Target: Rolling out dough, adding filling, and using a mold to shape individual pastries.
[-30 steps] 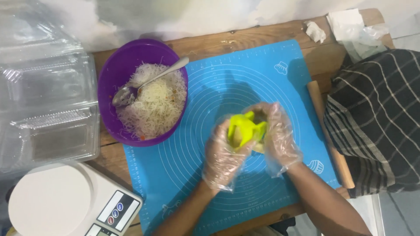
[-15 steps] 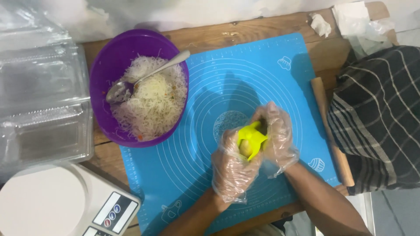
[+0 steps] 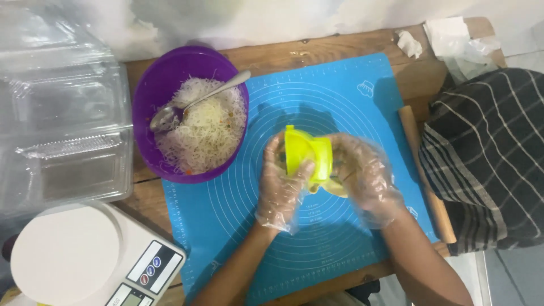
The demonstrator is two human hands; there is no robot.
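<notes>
Both my hands wear thin clear plastic gloves and hold a yellow-green folding plastic mould [image 3: 309, 156] over the blue silicone mat [image 3: 334, 96]. My left hand [image 3: 281, 187] grips the mould's left half, with the thumb on its face. My right hand [image 3: 365, 178] cups the right half from the side. A pale piece of dough [image 3: 334, 187] shows under the mould between my hands. A purple bowl [image 3: 164, 79] of thin white noodles [image 3: 207, 127] with a metal spoon [image 3: 195, 102] sits at the mat's upper left.
A white kitchen scale [image 3: 85, 260] stands at the lower left. Clear plastic containers [image 3: 62, 136] are stacked on the left. A wooden rolling pin [image 3: 425, 170] lies along the mat's right edge beside a dark striped cloth [image 3: 487, 158]. Crumpled tissue [image 3: 453, 37] lies at the top right.
The mould has swung from nearly folded to opened wider between my hands. My hands have shifted slightly on the mat, and the view has moved.
</notes>
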